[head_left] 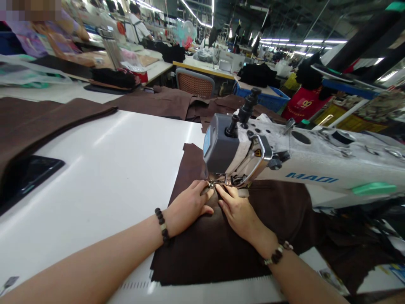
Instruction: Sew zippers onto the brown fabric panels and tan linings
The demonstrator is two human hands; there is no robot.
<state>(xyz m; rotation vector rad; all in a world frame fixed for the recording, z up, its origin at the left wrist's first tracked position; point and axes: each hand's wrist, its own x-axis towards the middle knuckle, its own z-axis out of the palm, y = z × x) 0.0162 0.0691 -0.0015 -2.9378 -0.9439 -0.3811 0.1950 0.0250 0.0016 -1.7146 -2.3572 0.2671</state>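
Note:
A dark brown fabric piece (202,253) lies under the head of a sewing machine (272,156) and spreads to both sides of the needle area. On the fabric, just left of the presser foot (211,184), rests my left hand (191,202), fingers stretched forward and thumb apart. My right hand (238,209) presses the cloth on the other side, its index finger pointing at the foot and the other fingers slightly bent. Both hands touch the fabric from above without grasping it. The needle itself is too small to make out.
More brown fabric (60,116) is piled along the table's left and far edges. A dark phone-like device (31,177) lies on the white table (126,169) at left. Beyond stand a chair (194,83) and a blue crate (275,99). Other people sit at tables farther back.

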